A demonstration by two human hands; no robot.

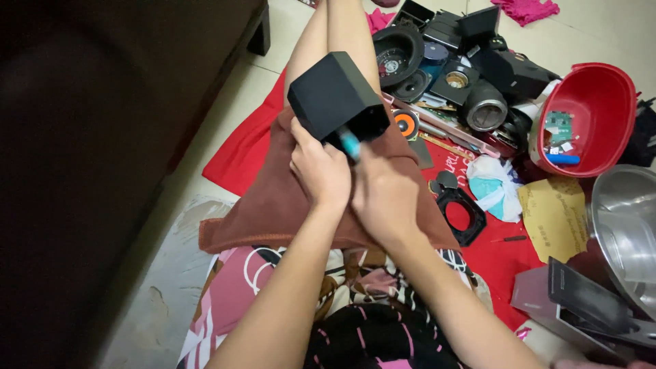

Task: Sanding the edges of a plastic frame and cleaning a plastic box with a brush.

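Floor [205,157]: pale tiles; dark furniture along the left edge of view.
Red cloth [239,154]: spread on floor, carries most of the parts.
Brown towel [273,205]: draped over person's lap/leg, under both hands.
Steel bowl [625,225]: far right, partly cut off by frame; contents not visible.
Red tub [601,116]: upper right, tilted toward cam; holds a small green circuit board, a blue cylinder-ish piece & a few small bits.
Parts pile [451,68]: black speaker cones, round drivers, boxy housings, just left of tub, well apart from hands.
Black box [328,96]: hexagon-ish speaker housing, held above towel over the leg; open end faces down-right toward the hands, long axis runs up-left to down-right.
Left hand [320,171]: grip closed on box's lower edge, thumb up along its near side; sits directly below box, touching it.
Right hand [386,195]: just right of left hand, touching it; grip closed round the blue tool, fingers curled.
Key relation: box opening lies up-left of right hand; tool points the same way, along box's axis. Right hand works, left hand steadies; both equally near.
Sandpaper sheet [557,215]: tan, flat on red cloth below tub.
Black frame [465,212]: square w/ round hole, on red cloth just right of towel.
White-teal bag [495,188]: crumpled, btw frame & tub.
Blue tool [350,143]: light-blue handle, tip goes into box's opening; tip itself hidden, can't tell what kind of tool.
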